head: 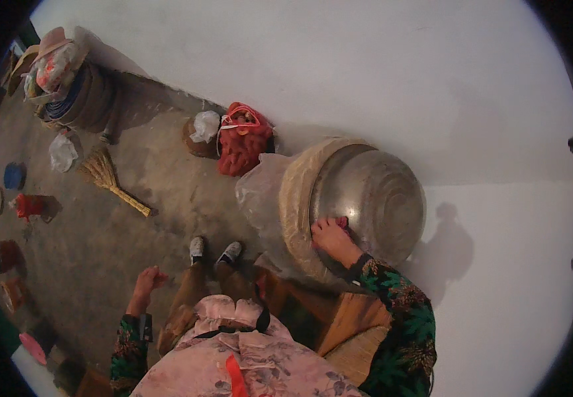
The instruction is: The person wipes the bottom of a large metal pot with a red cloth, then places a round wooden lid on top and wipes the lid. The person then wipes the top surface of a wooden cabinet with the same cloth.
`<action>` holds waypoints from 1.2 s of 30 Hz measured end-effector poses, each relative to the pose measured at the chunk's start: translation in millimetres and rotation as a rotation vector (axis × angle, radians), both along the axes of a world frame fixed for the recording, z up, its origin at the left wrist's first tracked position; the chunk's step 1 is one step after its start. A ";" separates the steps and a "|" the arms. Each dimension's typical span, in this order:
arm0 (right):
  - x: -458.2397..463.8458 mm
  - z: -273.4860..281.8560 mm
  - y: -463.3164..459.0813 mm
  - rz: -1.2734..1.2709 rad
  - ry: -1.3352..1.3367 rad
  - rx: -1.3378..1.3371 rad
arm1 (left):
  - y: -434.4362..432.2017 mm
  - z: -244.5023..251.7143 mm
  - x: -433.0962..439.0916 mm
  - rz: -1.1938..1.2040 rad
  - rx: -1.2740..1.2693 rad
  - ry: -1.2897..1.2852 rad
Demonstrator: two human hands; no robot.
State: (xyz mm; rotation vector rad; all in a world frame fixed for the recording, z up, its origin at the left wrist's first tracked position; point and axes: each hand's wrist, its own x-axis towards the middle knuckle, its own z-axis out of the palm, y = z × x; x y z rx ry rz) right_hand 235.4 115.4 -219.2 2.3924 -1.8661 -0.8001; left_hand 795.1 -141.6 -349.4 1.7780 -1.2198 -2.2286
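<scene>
At the right, my right hand [335, 240] presses a dark red cloth [342, 224] against the side of a large upturned metal basin [366, 193], near its rim. The basin rests on a wide round vessel wrapped in tan and clear plastic [294, 198], close to the white wall. My left hand [148, 287] hangs at the lower left over the floor, fingers curled, with nothing seen in it. The inner side of that hand is hidden.
A red mesh sack [244, 144] and a brown pot topped with a white plastic bag [205, 126] stand by the wall. A straw hand broom [112, 183] lies on the concrete floor. Wooden furniture [353, 317] is beside my right arm. Buckets and stools line the far left.
</scene>
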 end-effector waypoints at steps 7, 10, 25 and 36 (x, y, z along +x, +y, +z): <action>24.2 4.7 26.9 -0.082 -0.031 0.294 | -6.6 -8.1 13.3 0.049 0.019 -0.031; 7.3 -14.8 -27.5 -0.154 0.138 -0.078 | -9.4 -2.1 14.9 -0.012 0.024 0.000; -20.8 81.9 15.2 -0.384 -0.122 -0.221 | -22.6 -14.3 2.7 -0.051 0.024 0.053; -4.9 106.1 67.8 -0.430 -0.334 -0.188 | -35.4 -9.4 -32.8 -0.155 0.000 0.064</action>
